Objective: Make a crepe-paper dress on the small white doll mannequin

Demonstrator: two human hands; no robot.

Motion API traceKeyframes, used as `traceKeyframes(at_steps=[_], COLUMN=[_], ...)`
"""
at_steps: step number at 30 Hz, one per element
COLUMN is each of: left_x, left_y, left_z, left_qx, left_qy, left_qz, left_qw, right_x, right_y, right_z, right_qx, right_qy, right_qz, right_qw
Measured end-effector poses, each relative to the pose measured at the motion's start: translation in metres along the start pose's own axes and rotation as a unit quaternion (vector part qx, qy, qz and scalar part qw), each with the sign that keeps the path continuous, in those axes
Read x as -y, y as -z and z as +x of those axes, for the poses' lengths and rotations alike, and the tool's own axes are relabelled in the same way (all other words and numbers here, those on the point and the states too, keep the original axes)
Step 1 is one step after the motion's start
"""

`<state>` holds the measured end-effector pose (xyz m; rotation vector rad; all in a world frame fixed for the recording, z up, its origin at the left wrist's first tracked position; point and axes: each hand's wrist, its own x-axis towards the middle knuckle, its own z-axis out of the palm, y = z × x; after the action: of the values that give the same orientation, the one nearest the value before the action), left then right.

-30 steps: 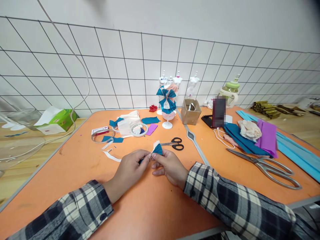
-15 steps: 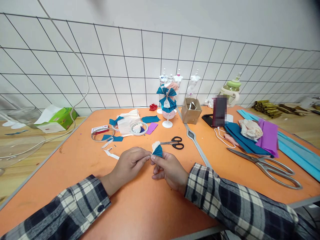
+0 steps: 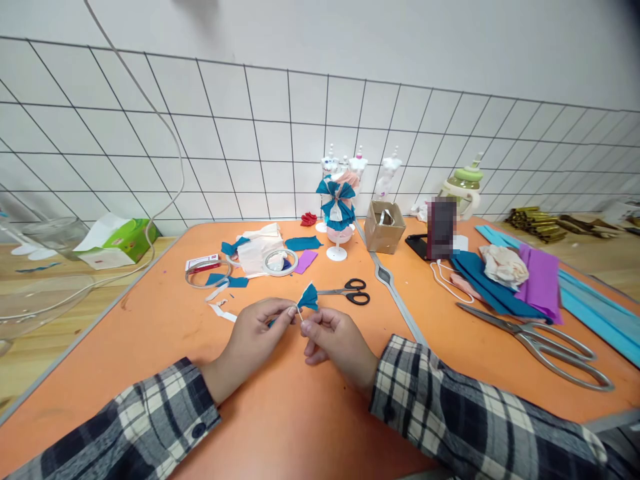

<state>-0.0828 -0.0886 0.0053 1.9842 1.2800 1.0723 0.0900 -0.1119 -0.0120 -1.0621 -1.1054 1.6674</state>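
Nearest, with the blue fan (image 3: 309, 298) as clock centre: plaid sleeves (image 3: 160, 407) at eight and four o'clock, over an orange table (image 3: 280, 413). At eight o'clock, just beside the fan, the left hand (image 3: 257, 330), thumb and forefinger pinching together at the fan's pointed foot; other fingers bent and partly hidden, exact curl impossible to tell. At five o'clock, the right hand (image 3: 334, 337), thumb and forefinger pressed on the lower end of a thin white strand (image 3: 301, 315) leading down from that foot, remaining fingers curled below.

Between three and four o'clock, well apart from the right hand, large metal scissors (image 3: 540, 340). At three o'clock, small black-handled scissors (image 3: 350, 291), tip just behind the fan; touching or not, impossible to tell. At nine, a white strip (image 3: 223, 312).

Farther, between ten and eleven, a tape roll (image 3: 267, 264) beside a cream sheet (image 3: 253, 252); near twelve, a purple piece (image 3: 306, 261). At three, dark blue sheets (image 3: 480, 283) under a crumpled cream piece (image 3: 505, 265).

Farther still, toward one o'clock, a small stand dressed with a blue bow (image 3: 337, 197); between one and two, a cardboard box (image 3: 383, 232); at two, a blurred upright phone (image 3: 441, 230) before a green-lidded bottle (image 3: 463, 190). Farthest, a tiled wall (image 3: 225, 143).
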Motion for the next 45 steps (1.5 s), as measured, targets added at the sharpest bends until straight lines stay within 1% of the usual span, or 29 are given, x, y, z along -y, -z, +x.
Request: traceKeyframes(at_steps=[2,3,5,6,7,8,9,10,11,12,13,14,15,16,19,21,23,25,27,29,31,33,36,38,40,42,43,45], left_x=[0.001,0.001,-0.001,-0.002,-0.003,-0.004,-0.005,-0.004,-0.004,-0.003,-0.001,0.0,0.0,0.001,0.0,-0.001,-0.001,0.0,0.002,0.003,0.003,0.002,0.0,0.0,0.001,0.002,0.003,0.004], left_y=[0.003,0.005,0.009,0.009,0.01,0.009,0.008,0.007,0.005,0.004,0.003,0.002,0.002,0.002,0.003,0.004,0.005,0.006,0.007,0.006,0.005,0.003,0.003,0.002,0.002,0.001,0.001,0.001], left_z=[0.001,0.001,0.0,-0.001,-0.002,-0.003,-0.004,-0.004,-0.004,-0.004,-0.003,-0.003,-0.003,-0.003,-0.005,-0.005,-0.005,-0.003,-0.003,-0.003,-0.004,-0.004,-0.003,-0.002,-0.002,-0.002,-0.003,-0.004], left_qx=[0.005,0.018,0.052,0.071,0.089,0.105,0.12,0.132,0.142,0.148,0.154,0.161,0.167,0.173,0.182,0.175,0.162,0.154,0.155,0.163,0.168,0.168,0.16,0.159,0.167,0.174,0.171,0.148], left_qy=[0.045,0.051,0.028,0.006,-0.011,-0.021,-0.021,-0.014,-0.004,0.005,0.012,0.014,0.012,0.005,-0.034,-0.058,-0.069,-0.073,-0.082,-0.094,-0.097,-0.082,-0.044,-0.015,0.013,0.021,0.012,-0.03], left_qz=[-0.048,-0.064,-0.068,-0.058,-0.045,-0.033,-0.023,-0.018,-0.018,-0.02,-0.022,-0.024,-0.024,-0.022,0.002,0.024,0.043,0.052,0.053,0.049,0.045,0.045,0.045,0.027,0.002,-0.007,-0.001,0.03], left_qw=[0.998,0.997,0.996,0.996,0.995,0.994,0.992,0.991,0.99,0.989,0.988,0.987,0.986,0.985,0.983,0.983,0.983,0.984,0.983,0.981,0.98,0.981,0.985,0.987,0.986,0.985,0.985,0.988], right_x=[0.0,0.0,0.001,0.003,0.006,0.01,0.015,0.02,0.026,0.031,0.035,0.037,0.038,0.037,0.029,0.024,0.023,0.023,0.023,0.022,0.02,0.017,0.015,0.014,0.013,0.012,0.012,0.012], right_y=[0.0,0.001,0.006,0.01,0.016,0.022,0.028,0.034,0.039,0.042,0.043,0.042,0.04,0.037,0.03,0.029,0.031,0.033,0.033,0.033,0.032,0.033,0.036,0.037,0.037,0.037,0.037,0.036], right_z=[0.001,0.003,0.008,0.01,0.011,0.011,0.01,0.007,0.003,-0.001,-0.006,-0.009,-0.011,-0.011,-0.004,0.002,0.005,0.006,0.005,0.005,0.006,0.007,0.009,0.01,0.009,0.008,0.008,0.008], right_qx=[-0.008,-0.005,0.011,0.004,-0.024,-0.072,-0.128,-0.164,-0.145,-0.089,-0.028,0.02,0.054,0.071,0.079,0.077,0.073,0.073,0.073,0.069,0.062,0.065,0.065,0.056,0.052,0.052,0.048,0.04], right_qy=[0.003,0.005,0.024,0.053,0.098,0.162,0.239,0.32,0.391,0.45,0.488,0.498,0.49,0.467,0.363,0.312,0.293,0.299,0.304,0.291,0.279,0.295,0.363,0.407,0.434,0.444,0.441,0.426], right_qz=[-0.008,-0.005,0.001,-0.005,-0.026,-0.064,-0.123,-0.199,-0.286,-0.368,-0.43,-0.472,-0.493,-0.499,-0.474,-0.464,-0.459,-0.442,-0.423,-0.422,-0.435,-0.452,-0.487,-0.507,-0.517,-0.522,-0.523,-0.525], right_qw=[1.0,1.0,1.0,0.999,0.995,0.982,0.955,0.912,0.862,0.809,0.759,0.727,0.717,0.727,0.798,0.826,0.836,0.843,0.851,0.856,0.854,0.839,0.792,0.758,0.736,0.726,0.728,0.736])
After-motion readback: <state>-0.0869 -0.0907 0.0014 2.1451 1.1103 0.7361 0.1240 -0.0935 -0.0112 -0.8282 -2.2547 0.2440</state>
